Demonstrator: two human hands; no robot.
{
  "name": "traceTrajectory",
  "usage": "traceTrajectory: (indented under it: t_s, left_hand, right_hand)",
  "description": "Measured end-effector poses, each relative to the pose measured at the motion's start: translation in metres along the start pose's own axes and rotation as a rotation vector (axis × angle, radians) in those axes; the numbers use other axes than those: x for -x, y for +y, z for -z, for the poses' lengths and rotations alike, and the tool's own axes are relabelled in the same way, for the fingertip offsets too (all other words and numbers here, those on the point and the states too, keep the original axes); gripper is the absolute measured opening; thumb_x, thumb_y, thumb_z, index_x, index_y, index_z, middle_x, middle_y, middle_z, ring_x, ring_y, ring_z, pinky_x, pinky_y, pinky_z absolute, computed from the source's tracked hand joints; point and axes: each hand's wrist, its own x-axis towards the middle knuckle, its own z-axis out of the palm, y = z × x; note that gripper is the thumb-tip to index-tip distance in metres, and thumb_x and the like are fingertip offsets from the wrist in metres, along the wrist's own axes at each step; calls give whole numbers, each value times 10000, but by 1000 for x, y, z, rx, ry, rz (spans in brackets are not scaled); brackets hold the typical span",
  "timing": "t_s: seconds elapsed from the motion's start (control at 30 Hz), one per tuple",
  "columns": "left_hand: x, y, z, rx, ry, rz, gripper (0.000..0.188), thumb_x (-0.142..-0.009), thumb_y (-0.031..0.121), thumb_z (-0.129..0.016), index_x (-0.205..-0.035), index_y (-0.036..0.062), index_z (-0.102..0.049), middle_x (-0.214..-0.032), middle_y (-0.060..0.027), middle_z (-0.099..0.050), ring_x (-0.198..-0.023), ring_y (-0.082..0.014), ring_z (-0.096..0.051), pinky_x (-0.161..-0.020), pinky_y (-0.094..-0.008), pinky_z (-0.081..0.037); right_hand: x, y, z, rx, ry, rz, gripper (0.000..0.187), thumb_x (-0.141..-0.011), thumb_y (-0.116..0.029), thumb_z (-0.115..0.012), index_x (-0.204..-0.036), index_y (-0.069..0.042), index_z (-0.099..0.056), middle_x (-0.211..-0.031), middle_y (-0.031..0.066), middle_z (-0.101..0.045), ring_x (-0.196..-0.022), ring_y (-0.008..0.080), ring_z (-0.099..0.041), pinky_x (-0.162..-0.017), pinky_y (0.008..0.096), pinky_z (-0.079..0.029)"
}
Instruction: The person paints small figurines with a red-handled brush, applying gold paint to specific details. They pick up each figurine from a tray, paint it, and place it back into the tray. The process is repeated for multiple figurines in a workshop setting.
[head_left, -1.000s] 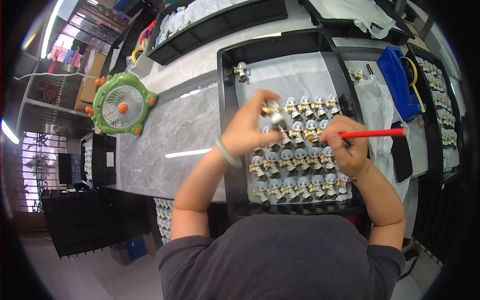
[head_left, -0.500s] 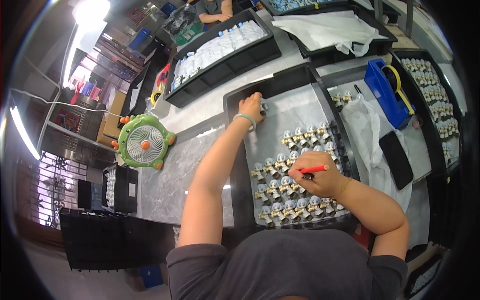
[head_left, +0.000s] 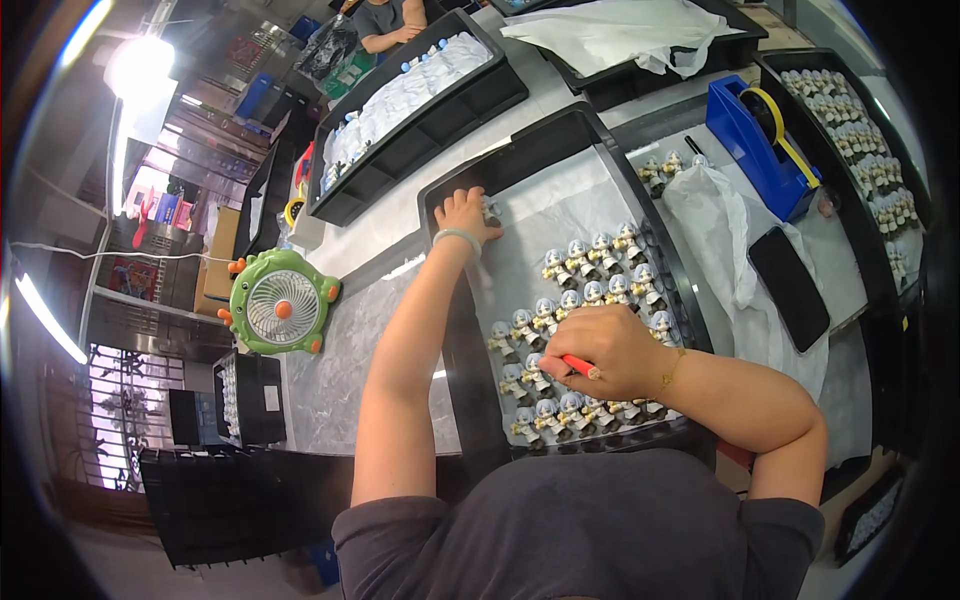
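My left hand point(head_left: 461, 212) reaches to the far left corner of a black tray point(head_left: 448, 400). Its fingers and thumb close on a small pale-haired figurine point(head_left: 490, 210), partly hidden by them. Over the near rows my right hand point(head_left: 608, 350) grips a red pencil-like tool point(head_left: 581, 367), whose working end is hidden by the fingers. Rows of matching figurines point(head_left: 568, 415) in pale outfits stand on the tray's white liner point(head_left: 530, 240); my right hand covers some of them.
Left of the tray stands a green fan point(head_left: 284, 308). To the right are a phone point(head_left: 789, 288), a blue tape dispenser point(head_left: 750, 150) and another figurine tray point(head_left: 905, 262). Farther back, a long black bin point(head_left: 420, 140) holds wrapped pieces. A co-worker's arm point(head_left: 395, 38) shows beyond it.
The whole view has shifted, moving the scene leftward. My right hand has moved slightly nearer and left over the figurines, and the red tool now slants downward. My left hand stays by the far corner.
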Motion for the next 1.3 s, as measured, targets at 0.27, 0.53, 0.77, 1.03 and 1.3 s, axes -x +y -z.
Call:
traceTrajectory:
  t_s: [0.27, 0.53, 0.77, 1.03, 1.3]
  left_hand:
    - [4, 0, 11, -125, -51, -87, 660, -633, 263, -697, -1216, 174, -402, -1138, -91, -452, -1119, -269, -378, -959, -487, -226]
    - [62, 56, 34, 413, -156, -303, 479, -722, 351, -613, -1096, 90, -465, -1012, -129, -526, -924, -309, -534, -810, -373, -412]
    - [70, 66, 13, 409, -260, -337, 244, -815, 196, -496, -1012, 57, -458, -948, -196, -539, -825, -322, -553, -713, -365, -438]
    - [135, 51, 82, 1932, -430, -181, 457, -860, 156, -445, -1278, 60, -288, -900, -89, -492, -799, -181, -545, -694, -279, -444]
    - [179, 53, 94, 2091, -395, -345, 942, -532, 92, -730, -1307, 14, -200, -1200, -194, -378, -900, -233, -522, -770, -312, -410]
  right_hand:
    - [0, 0, 0, 22, 9, 20, 133, -717, -138, -607, -621, -74, -541, -573, 52, -522, -537, 227, -511, -499, 320, -413]
    - [1, -4, -7, 10, 39, 153, 128, -707, -131, -620, -620, -79, -540, -574, 38, -528, -514, 207, -512, -464, 302, -410]
    - [0, -1, -2, 15, 51, 99, 120, -713, -117, -612, -635, -76, -530, -555, 44, -500, -494, 227, -490, -455, 314, -399]
    - [-3, 3, 28, -86, 406, -96, 128, -782, -91, -526, -668, -38, -552, -599, 55, -524, -498, 153, -454, -473, 264, -359]
    - [-2, 5, 27, -185, 433, -192, 189, -825, -97, -480, -678, 0, -549, -623, 52, -542, -538, 103, -446, -499, 229, -344]
